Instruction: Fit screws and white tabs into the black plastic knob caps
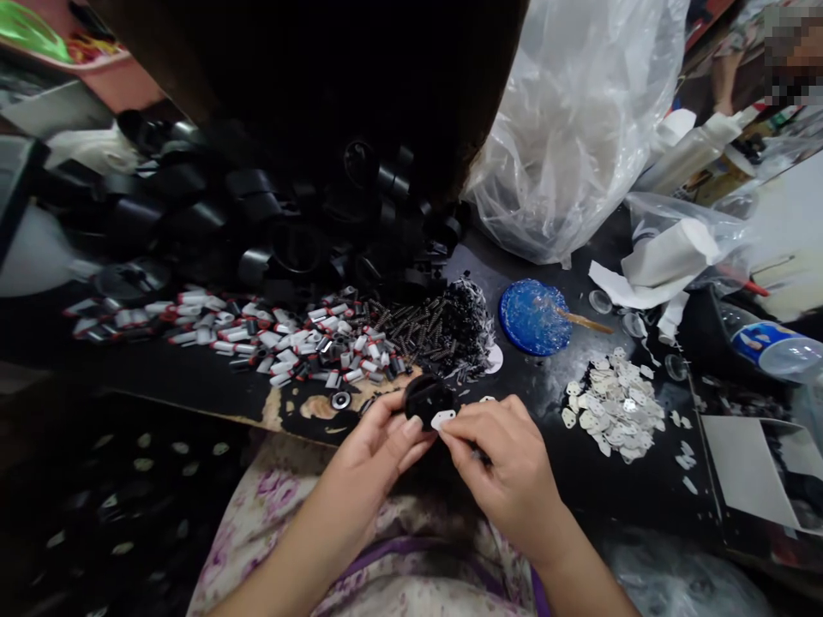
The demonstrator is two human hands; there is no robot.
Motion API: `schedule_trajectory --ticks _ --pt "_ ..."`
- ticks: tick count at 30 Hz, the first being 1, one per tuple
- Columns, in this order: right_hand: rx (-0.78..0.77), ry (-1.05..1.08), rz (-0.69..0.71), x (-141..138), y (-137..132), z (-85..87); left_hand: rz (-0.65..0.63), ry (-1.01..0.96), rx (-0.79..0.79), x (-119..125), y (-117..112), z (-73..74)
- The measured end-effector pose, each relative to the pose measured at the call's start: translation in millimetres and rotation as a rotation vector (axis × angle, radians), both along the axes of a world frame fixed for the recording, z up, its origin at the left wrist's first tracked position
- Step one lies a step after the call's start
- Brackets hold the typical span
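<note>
Floral lap (270, 523) below cluttered black table (193, 373).

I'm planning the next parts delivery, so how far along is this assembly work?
Done: no finished stack is identifiable. In hand: the left hand holds a black round part while the right hand presses a white plate onto it. Left: heaps of white plates, springs and black housings.

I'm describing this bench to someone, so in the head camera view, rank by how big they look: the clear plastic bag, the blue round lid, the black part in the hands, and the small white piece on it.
1. Clear plastic bag
2. Blue round lid
3. Black part, though nearer the camera
4. Small white piece
</note>
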State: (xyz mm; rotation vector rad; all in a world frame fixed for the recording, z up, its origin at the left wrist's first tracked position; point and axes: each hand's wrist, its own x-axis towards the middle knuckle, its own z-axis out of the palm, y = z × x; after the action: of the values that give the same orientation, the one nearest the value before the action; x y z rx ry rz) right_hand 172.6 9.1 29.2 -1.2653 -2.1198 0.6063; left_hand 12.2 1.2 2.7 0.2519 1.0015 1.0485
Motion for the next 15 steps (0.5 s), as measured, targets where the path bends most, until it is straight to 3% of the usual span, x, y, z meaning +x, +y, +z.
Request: schedule_trajectory --ticks 10,15 --pt "0.051 -0.037 0.005 -2 3 0.6 -0.138 0.036 0.165 -3 -6 -7.0" --pt "0.085 -0.057 -0.042 -6 -7 0.5 -0.046 0.026 0.177 4 -8 -19.6"
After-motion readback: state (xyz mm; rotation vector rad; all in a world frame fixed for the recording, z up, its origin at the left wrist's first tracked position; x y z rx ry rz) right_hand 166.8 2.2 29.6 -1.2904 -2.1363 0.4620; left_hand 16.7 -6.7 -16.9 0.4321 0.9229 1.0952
